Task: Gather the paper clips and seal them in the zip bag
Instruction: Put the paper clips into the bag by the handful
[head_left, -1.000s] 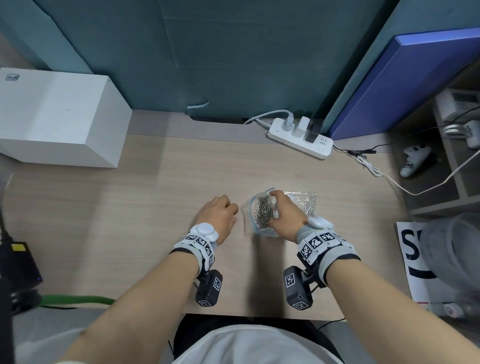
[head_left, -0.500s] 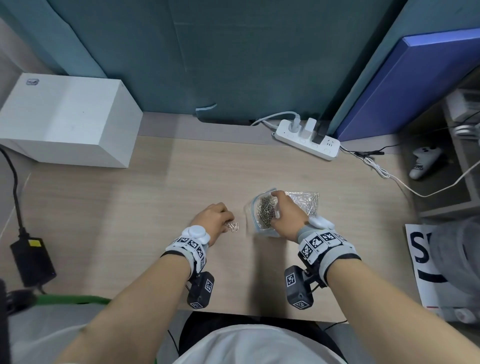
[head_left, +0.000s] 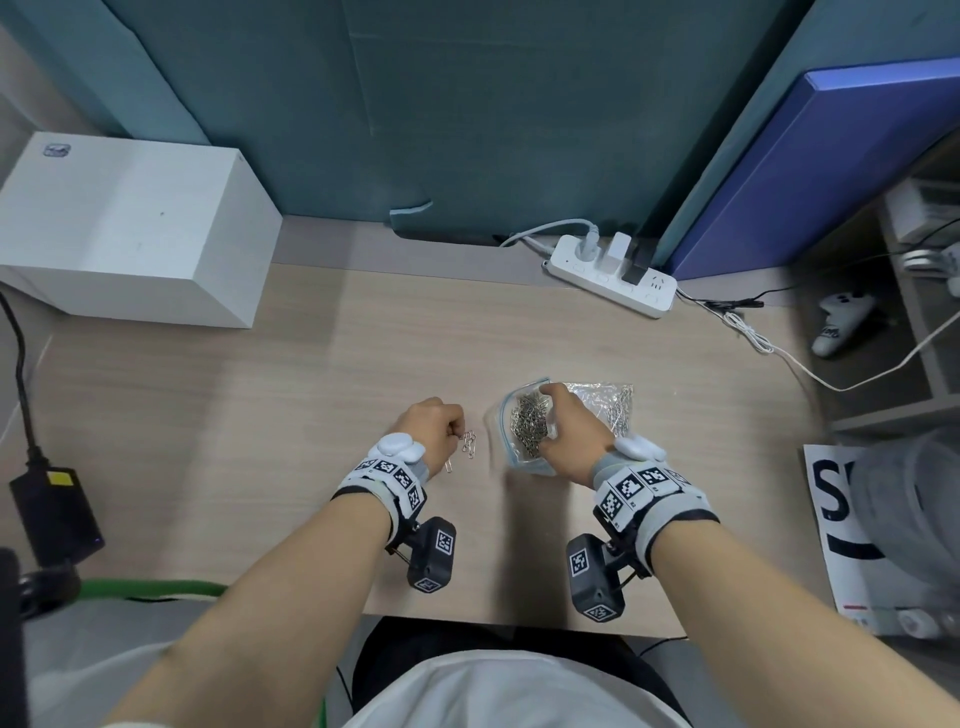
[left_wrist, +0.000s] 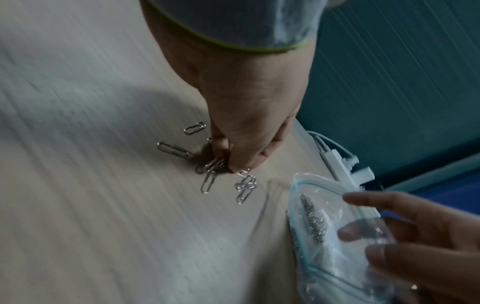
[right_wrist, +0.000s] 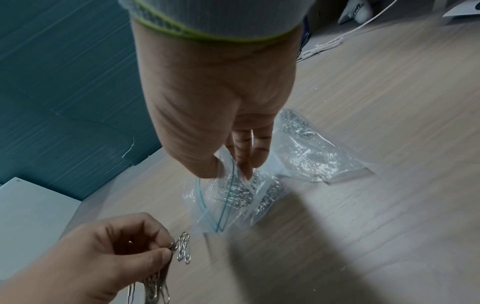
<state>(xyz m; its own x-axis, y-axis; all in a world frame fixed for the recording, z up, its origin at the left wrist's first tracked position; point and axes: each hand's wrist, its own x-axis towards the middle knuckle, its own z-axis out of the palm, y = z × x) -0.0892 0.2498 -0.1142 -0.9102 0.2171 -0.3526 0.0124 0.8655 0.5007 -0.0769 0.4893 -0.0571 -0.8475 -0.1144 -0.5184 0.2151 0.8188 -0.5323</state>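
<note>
A clear zip bag (head_left: 527, 431) with a blue zip line lies on the wooden desk, its mouth gaping toward the left, with many silver clips inside. My right hand (head_left: 569, 434) pinches the bag's upper lip (right_wrist: 228, 164) between thumb and fingers and holds the mouth apart. Several loose paper clips (head_left: 469, 442) lie on the desk left of the bag. My left hand (head_left: 434, 431) has its fingertips curled down on them, pinching a small cluster (left_wrist: 215, 164) (right_wrist: 182, 246). More clips (left_wrist: 174, 150) lie flat beside that hand. A second clear bag of clips (head_left: 608, 408) lies behind the right hand.
A white box (head_left: 130, 228) stands at the back left. A white power strip (head_left: 613, 275) with plugs and a trailing cable (head_left: 753, 338) sits at the back right. A black adapter (head_left: 54, 509) lies off the desk's left side. A printed sheet (head_left: 841, 519) lies at the right edge.
My left hand has slid left, away from the bag, uncovering loose clips and pinching some. The right hand has stayed on the bag's mouth.
</note>
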